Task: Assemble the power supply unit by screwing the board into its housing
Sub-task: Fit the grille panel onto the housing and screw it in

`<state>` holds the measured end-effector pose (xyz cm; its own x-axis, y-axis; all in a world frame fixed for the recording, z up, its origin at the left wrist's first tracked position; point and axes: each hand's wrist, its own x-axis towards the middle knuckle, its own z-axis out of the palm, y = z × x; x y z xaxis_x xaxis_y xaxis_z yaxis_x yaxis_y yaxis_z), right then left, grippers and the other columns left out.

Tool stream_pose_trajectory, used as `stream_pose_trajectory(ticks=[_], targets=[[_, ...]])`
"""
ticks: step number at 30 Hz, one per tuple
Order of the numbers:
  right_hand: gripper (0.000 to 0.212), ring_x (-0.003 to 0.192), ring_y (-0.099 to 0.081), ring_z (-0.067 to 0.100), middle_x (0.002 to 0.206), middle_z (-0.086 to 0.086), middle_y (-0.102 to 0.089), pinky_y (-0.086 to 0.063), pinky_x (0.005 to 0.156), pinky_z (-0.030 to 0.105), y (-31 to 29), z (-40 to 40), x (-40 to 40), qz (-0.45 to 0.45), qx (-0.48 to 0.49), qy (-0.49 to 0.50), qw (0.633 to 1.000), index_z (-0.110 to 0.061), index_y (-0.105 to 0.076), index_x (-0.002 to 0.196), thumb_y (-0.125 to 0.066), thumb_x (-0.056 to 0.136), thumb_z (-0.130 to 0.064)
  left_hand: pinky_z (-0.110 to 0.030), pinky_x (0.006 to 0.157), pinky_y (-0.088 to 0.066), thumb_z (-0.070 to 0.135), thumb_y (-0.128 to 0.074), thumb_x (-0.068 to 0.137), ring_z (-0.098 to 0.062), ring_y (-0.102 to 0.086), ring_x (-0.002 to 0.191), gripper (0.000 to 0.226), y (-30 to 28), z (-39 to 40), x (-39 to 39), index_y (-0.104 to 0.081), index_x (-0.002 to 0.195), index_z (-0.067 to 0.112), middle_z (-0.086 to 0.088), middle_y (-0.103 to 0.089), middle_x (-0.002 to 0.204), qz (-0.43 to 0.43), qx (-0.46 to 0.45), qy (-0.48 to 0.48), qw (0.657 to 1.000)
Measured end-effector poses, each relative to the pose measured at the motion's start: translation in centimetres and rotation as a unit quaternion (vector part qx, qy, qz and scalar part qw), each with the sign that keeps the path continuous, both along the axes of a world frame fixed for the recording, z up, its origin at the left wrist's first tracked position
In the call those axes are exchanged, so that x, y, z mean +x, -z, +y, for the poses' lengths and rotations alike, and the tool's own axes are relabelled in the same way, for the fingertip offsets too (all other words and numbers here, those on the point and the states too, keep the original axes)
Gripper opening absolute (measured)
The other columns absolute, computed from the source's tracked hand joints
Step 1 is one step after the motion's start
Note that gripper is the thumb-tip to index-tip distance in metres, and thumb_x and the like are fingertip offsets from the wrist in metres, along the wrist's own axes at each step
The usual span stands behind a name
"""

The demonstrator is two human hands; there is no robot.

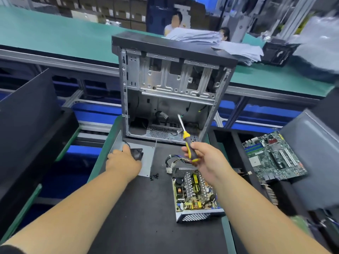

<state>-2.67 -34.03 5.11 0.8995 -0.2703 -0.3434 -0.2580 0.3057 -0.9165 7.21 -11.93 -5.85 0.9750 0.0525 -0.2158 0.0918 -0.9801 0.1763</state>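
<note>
1. Nearest on the black work mat (139, 208), toward its right edge, lies the open grey metal power supply housing (197, 215) with perforated walls; the crowded circuit board (193, 191), with its coils, capacitors and silver heat sinks, sits inside it. No writing on it can be read.
2. A bundle of coloured wires with a white plug (171, 163) runs from the housing's far end across the mat.
3. A small heap of black screws (154, 176) lies mid-mat, just beside the near corner of a flat grey metal cover plate (147, 158).
4. The left hand (123, 162) rests on that plate, fingers curled over a black square fan (138, 153) — how firmly it grips I cannot tell.
5. The right hand (203, 159) holds a yellow-and-black-handled screwdriver (187, 140) in the air above the wires, fingers wrapped round the handle, shaft pointing up and away.
6. At the mat's far edge stands an open silver desktop computer case (172, 85) with a black top.
7. Right of the mat, a green motherboard (275, 158) lies in a black tray — its labels are too small to read.
8. Farthest, a green conveyor belt (55, 39) carries stacked white papers (216, 43).
</note>
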Motion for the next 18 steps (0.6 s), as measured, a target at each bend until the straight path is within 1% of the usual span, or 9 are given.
stream_pose_trajectory(ticks=[2, 4, 6, 8, 10, 11, 14, 16, 18], targets=[[0.013, 0.067, -0.065, 0.013, 0.090, 0.010, -0.076, -0.050, 0.057, 0.020, -0.3, -0.4, -0.6, -0.015, 0.029, -0.042, 0.999, -0.006, -0.063, 0.104, -0.055, 0.095, -0.010, -0.036, 0.072, -0.036, 0.058, -0.051, 0.082, -0.036, -0.049, 0.105, 0.049, -1.1, 0.7, -0.2, -0.029, 0.110, 0.024, -0.014, -0.048, 0.112, -0.003, -0.075, -0.033, 0.997], [0.015, 0.071, -0.057, 0.017, 0.090, 0.010, -0.075, -0.049, 0.063, 0.021, -0.7, -0.9, -1.2, -0.029, 0.042, -0.078, 0.996, -0.009, -0.065, 0.104, -0.052, 0.096, -0.007, -0.035, 0.067, -0.036, 0.058, -0.051, 0.084, -0.033, -0.051, 0.095, 0.047, -2.3, 1.5, -0.1, -0.031, 0.109, 0.025, -0.010, -0.051, 0.103, 0.020, -0.171, -0.088, 0.981], [0.023, 0.075, -0.056, 0.021, 0.089, 0.012, -0.075, -0.050, 0.069, 0.025, -1.1, -1.5, -1.9, -0.035, 0.039, -0.099, 0.994, -0.007, -0.064, 0.110, -0.049, 0.095, -0.001, -0.036, 0.069, -0.042, 0.055, -0.054, 0.087, -0.029, -0.053, 0.083, 0.048, -3.5, 2.2, 0.1, -0.037, 0.113, 0.018, -0.009, -0.054, 0.094, 0.045, -0.295, -0.172, 0.939], [0.028, 0.080, -0.055, 0.024, 0.089, 0.013, -0.074, -0.050, 0.073, 0.028, -1.5, -2.3, -2.6, -0.035, 0.027, -0.111, 0.993, -0.005, -0.063, 0.114, -0.046, 0.094, 0.004, -0.033, 0.064, -0.045, 0.049, -0.059, 0.089, -0.025, -0.051, 0.067, 0.051, -4.4, 2.7, 0.1, -0.042, 0.118, 0.010, -0.011, -0.052, 0.085, 0.045, -0.413, -0.247, 0.875], [0.028, 0.084, -0.052, 0.025, 0.092, 0.015, -0.074, -0.047, 0.073, 0.028, -1.8, -3.1, -3.3, -0.034, 0.020, -0.122, 0.992, -0.004, -0.062, 0.115, -0.048, 0.092, 0.005, -0.026, 0.052, -0.037, 0.047, -0.061, 0.089, -0.022, -0.046, 0.056, 0.054, -4.6, 3.0, -0.2, -0.045, 0.121, 0.006, -0.013, -0.048, 0.078, 0.053, -0.472, -0.271, 0.837], [0.028, 0.083, -0.052, 0.024, 0.093, 0.015, -0.074, -0.046, 0.072, 0.027, -2.0, -3.5, -3.7, -0.033, 0.015, -0.129, 0.991, -0.004, -0.062, 0.115, -0.049, 0.092, 0.004, -0.025, 0.050, -0.035, 0.046, -0.063, 0.089, -0.021, -0.044, 0.055, 0.056, -4.6, 3.0, -0.4, -0.046, 0.122, 0.004, -0.012, -0.048, 0.077, 0.056, -0.480, -0.266, 0.834], [0.028, 0.075, -0.054, 0.019, 0.095, 0.016, -0.075, -0.046, 0.072, 0.026, -2.0, -4.7, -4.7, -0.030, 0.004, -0.152, 0.988, -0.005, -0.062, 0.116, -0.052, 0.092, 0.003, -0.033, 0.062, -0.042, 0.047, -0.070, 0.083, -0.027, -0.051, 0.072, 0.065, -4.4, 2.5, -1.1, -0.041, 0.124, 0.006, -0.014, -0.053, 0.093, 0.048, -0.430, -0.234, 0.870], [0.027, 0.074, -0.055, 0.017, 0.096, 0.017, -0.074, -0.048, 0.068, 0.022, -1.9, -5.4, -5.3, -0.025, -0.006, -0.163, 0.986, -0.006, -0.062, 0.116, -0.053, 0.092, 0.002, -0.037, 0.074, -0.044, 0.049, -0.073, 0.080, -0.032, -0.054, 0.090, 0.069, -4.5, 1.7, -1.4, -0.037, 0.123, 0.008, -0.013, -0.055, 0.105, 0.034, -0.349, -0.202, 0.915], [0.027, 0.070, -0.053, 0.015, 0.097, 0.018, -0.074, -0.048, 0.064, 0.020, -1.7, -6.0, -5.8, -0.018, -0.011, -0.164, 0.986, -0.007, -0.062, 0.116, -0.052, 0.093, 0.003, -0.039, 0.079, -0.045, 0.051, -0.073, 0.077, -0.033, -0.054, 0.099, 0.072, -4.7, 0.8, -1.6, -0.037, 0.123, 0.009, -0.013, -0.055, 0.112, 0.004, -0.255, -0.169, 0.952]])
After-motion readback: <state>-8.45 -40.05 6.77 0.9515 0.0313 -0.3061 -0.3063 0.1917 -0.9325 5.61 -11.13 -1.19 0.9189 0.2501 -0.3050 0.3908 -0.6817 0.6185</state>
